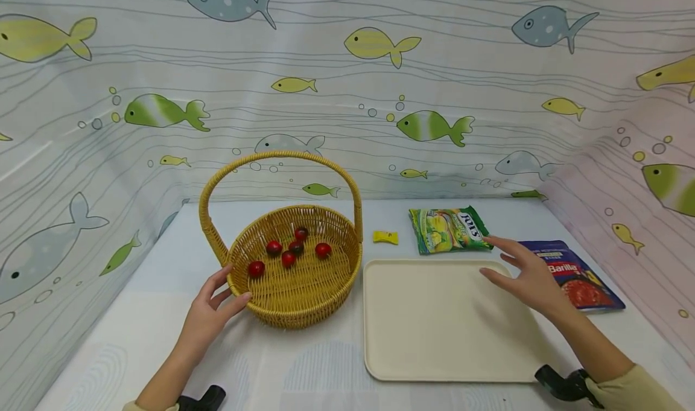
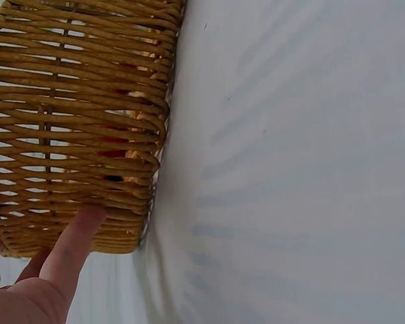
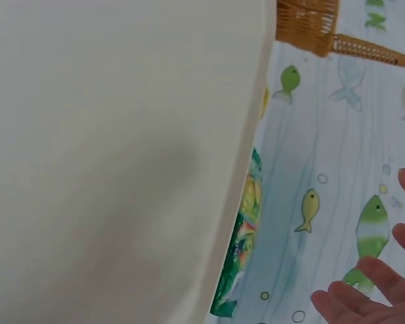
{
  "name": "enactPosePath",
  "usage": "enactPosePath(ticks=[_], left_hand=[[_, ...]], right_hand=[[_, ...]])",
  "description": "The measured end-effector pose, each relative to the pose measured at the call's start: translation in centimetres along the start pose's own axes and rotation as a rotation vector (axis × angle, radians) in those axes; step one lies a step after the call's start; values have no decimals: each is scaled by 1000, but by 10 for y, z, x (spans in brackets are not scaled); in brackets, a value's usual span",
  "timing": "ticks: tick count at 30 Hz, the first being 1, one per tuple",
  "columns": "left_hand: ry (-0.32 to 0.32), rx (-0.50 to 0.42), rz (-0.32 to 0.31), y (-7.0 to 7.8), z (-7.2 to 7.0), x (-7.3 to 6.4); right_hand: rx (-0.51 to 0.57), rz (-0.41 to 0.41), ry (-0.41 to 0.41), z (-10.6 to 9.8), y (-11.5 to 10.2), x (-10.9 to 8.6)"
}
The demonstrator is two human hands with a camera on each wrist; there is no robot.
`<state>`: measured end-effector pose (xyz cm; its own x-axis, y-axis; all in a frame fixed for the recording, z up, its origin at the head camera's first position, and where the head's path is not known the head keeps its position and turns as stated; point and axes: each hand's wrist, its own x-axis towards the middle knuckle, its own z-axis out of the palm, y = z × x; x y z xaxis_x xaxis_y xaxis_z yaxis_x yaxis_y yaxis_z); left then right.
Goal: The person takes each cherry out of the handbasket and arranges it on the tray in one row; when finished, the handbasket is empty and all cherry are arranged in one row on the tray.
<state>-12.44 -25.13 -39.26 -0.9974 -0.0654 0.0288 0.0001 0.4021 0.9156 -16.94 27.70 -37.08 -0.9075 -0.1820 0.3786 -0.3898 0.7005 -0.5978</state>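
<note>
A yellow wicker basket with a tall arched handle stands left of the middle, holding several dark red cherries. My left hand touches the basket's near left side with spread fingers. In the left wrist view the thumb rests on the outside of the woven wall. My right hand hovers over the upper right part of a cream tray. Its fingers are spread and hold nothing. Just beyond its fingertips lies a green candy bag. The right wrist view shows fingers in its lower right corner.
A small yellow wrapped candy lies between the basket and the candy bag. Partly behind my right hand is a blue Barilla pouch at the right. A fish-patterned curtain closes off the back and sides of the white table.
</note>
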Motion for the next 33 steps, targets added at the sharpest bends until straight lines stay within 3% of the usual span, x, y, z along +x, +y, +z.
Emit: enactPosePath(ticks=[21, 33], left_hand=[[4, -26, -28, 1, 1, -1], [8, -33, -11, 1, 1, -1]], right_hand=[[118, -113, -44, 28, -33, 27], [186, -160, -103, 44, -53, 40]])
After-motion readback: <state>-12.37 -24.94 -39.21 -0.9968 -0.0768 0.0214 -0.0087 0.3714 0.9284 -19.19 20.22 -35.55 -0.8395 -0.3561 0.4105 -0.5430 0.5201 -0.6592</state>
